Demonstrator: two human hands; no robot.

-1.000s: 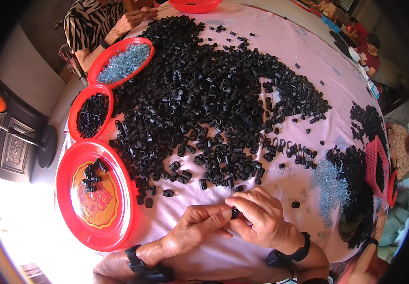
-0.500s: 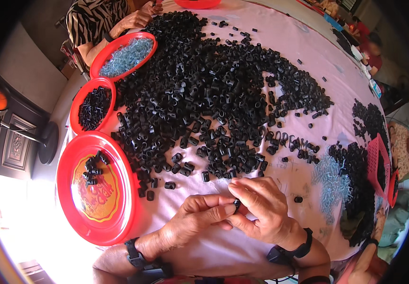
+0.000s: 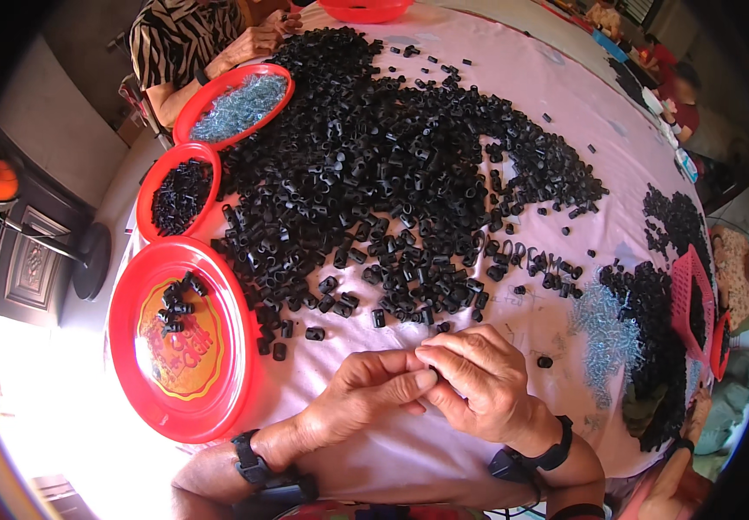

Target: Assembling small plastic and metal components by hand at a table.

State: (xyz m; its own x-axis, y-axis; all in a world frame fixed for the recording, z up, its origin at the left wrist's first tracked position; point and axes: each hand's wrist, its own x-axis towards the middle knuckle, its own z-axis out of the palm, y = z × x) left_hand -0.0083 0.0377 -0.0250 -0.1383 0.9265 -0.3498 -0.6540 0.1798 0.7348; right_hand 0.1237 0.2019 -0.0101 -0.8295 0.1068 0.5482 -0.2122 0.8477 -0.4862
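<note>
My left hand [image 3: 366, 390] and my right hand [image 3: 483, 381] meet fingertip to fingertip over the near part of the table. Between them they pinch a small black plastic part [image 3: 433, 371], nearly all of it covered by the fingers. A large heap of short black plastic tubes [image 3: 348, 165] spreads just beyond my hands. To the left is a red plate [image 3: 240, 364] bearing several black pieces [image 3: 177, 308]. Past it are a red dish [image 3: 142, 204] of small black parts and another red dish [image 3: 185, 121] of clear bluish pieces.
A person's hand [image 3: 257, 43] is at the far left edge of the heap. On the right lie a pile of clear bluish pieces [image 3: 604, 338], more black parts [image 3: 648, 303] and a pink basket [image 3: 680, 299]. Another person's forearm [image 3: 674, 464] shows at lower right. Pink cloth [image 3: 305, 373] covers the table.
My fingers have closed further around the small black part, so less of it shows. The view has shifted slightly; the heap and dishes look unchanged.
</note>
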